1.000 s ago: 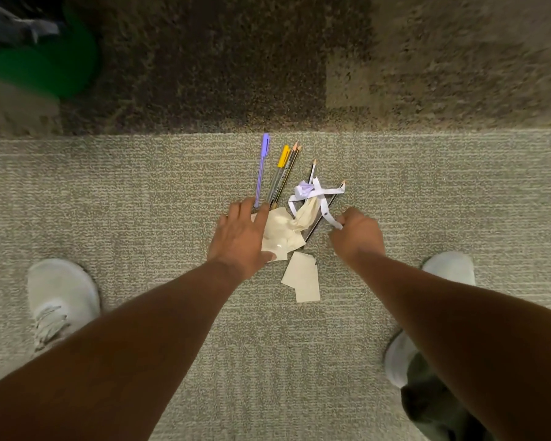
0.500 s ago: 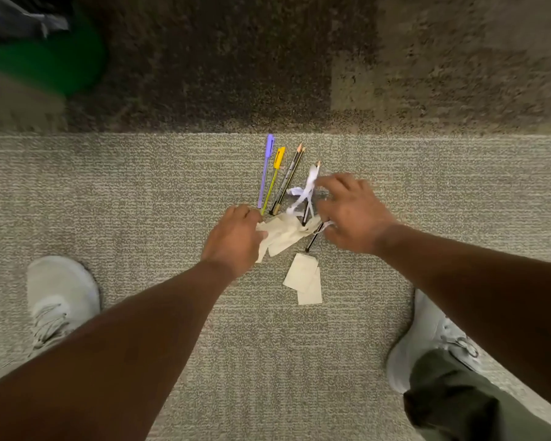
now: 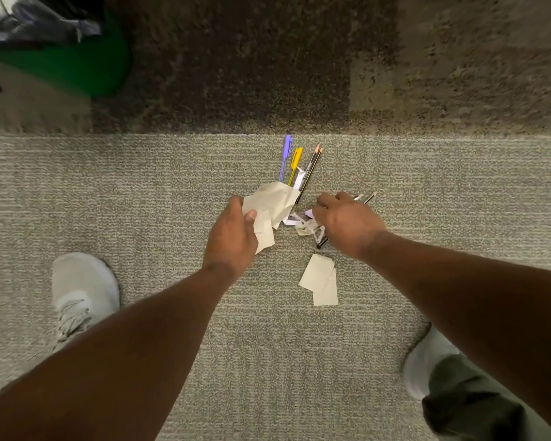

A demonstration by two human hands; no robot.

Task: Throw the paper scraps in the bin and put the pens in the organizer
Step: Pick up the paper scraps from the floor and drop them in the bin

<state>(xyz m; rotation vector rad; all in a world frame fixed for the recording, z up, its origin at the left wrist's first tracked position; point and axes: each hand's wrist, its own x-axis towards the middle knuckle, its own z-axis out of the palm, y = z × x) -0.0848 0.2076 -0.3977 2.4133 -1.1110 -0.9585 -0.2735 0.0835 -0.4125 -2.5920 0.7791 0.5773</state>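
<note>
**Scraps and pens all over the carpet**

Left hand has its fingers clamped on a wad of cream paper scraps. Right hand is curled over white strips, can't tell its grip. Pens lie just beyond; bin sits far left.

Left hand and its cream paper scraps cover the lower ends of the purple pen, yellow pen and pencils beyond it. Right hand hides its fingertips and mid-shafts of two dark pens. Green bin, far left of left hand, cut by frame edge.
</note>
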